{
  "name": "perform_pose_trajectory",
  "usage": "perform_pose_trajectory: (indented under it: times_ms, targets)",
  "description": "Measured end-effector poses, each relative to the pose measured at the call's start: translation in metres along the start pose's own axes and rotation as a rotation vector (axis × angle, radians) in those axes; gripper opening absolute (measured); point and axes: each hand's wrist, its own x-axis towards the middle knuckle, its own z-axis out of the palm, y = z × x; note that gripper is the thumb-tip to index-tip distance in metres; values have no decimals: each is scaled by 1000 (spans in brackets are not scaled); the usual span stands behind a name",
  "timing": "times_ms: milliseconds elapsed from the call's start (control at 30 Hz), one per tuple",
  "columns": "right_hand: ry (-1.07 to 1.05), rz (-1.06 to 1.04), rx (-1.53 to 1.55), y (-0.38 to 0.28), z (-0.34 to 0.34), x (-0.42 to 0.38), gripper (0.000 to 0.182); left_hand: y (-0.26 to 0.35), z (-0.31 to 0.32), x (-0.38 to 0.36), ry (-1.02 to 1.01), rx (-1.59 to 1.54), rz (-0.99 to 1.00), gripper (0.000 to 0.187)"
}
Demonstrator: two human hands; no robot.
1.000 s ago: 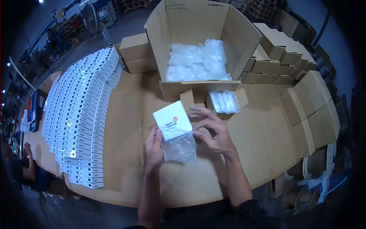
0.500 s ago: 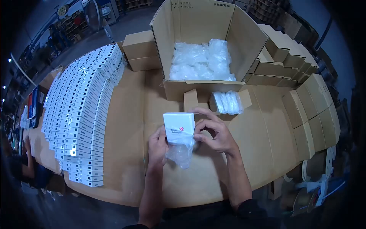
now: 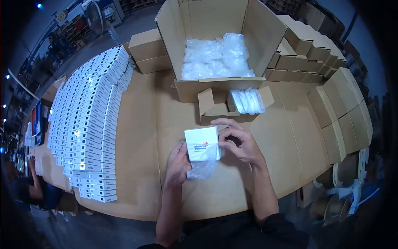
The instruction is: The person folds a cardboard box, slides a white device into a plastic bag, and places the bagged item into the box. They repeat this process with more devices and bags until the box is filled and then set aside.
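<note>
A small white box (image 3: pixel 202 142) with a red and orange logo is held above the cardboard-covered table (image 3: pixel 137 137). Its lower part sits inside a clear plastic bag (image 3: pixel 203 166) that hangs below it. My left hand (image 3: pixel 179 162) grips the box and bag from the left and underneath. My right hand (image 3: pixel 239 142) pinches the box's right side with the fingertips, with the bag's edge under the fingers.
Long rows of white boxes (image 3: pixel 89 120) fill the left of the table. A big open carton (image 3: pixel 215 50) at the back holds clear bags. A small open brown box (image 3: pixel 232 103) with plastic lies before it. Brown boxes (image 3: pixel 331 83) are stacked right. Another person's arm (image 3: pixel 31 182) is far left.
The white box has turned from tilted to nearly square-on and slid further into the bag, which now shows less below it. Both hands have stayed on it.
</note>
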Motion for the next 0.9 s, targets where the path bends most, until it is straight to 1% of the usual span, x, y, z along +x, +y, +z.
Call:
perform_pose_trajectory:
  times_ms: [33,67,133,200,267,300,333,367,400,433,500,533,567,633,667,700,800,900]
  targets:
    - [8,29,-3,-2,-2,-5,5,0,0,-2,-6,-13,-2,26]
    - [15,59,-5,-4,-3,-11,4,-1,2,-6,35,24,26,23]
    - [34,127,-10,-9,-4,-22,2,-5,4,-9,24,67,101,22]
    - [114,225,148,-5,5,-34,4,-12,1,-12,-7,104,171,24]
    - [161,299,316,3,14,-48,7,-12,22,-20,13,43,128,25]
    - [189,267,269,9,18,-53,7,-14,30,-23,22,12,106,26]
    - [218,234,222,14,22,-56,8,-24,22,-23,12,20,92,30]
    - [250,201,175,18,26,-60,9,-33,20,-26,31,107,140,30]
    - [259,188,274,14,31,-61,12,-41,20,-29,46,194,186,31]
    - [333,197,363,8,37,-62,12,-47,20,-31,59,280,231,31]
    - [479,215,538,-9,45,-65,13,-48,16,-35,49,180,250,31]
    - [516,402,580,-17,42,-69,15,-45,13,-36,44,157,272,31]
    - [450,472,611,-15,38,-72,16,-41,9,-37,41,136,294,30]
    - [314,611,678,-7,31,-80,20,-36,5,-38,31,188,328,31]
    - [323,609,654,-5,36,-80,24,-35,3,-38,8,223,356,31]
    - [324,596,654,-4,39,-78,24,-33,3,-37,-17,259,387,31]
    - [348,592,628,-5,44,-72,22,-31,2,-40,-45,512,412,31]
    - [257,569,368,-4,39,-68,15,-30,-1,-42,-34,547,416,32]
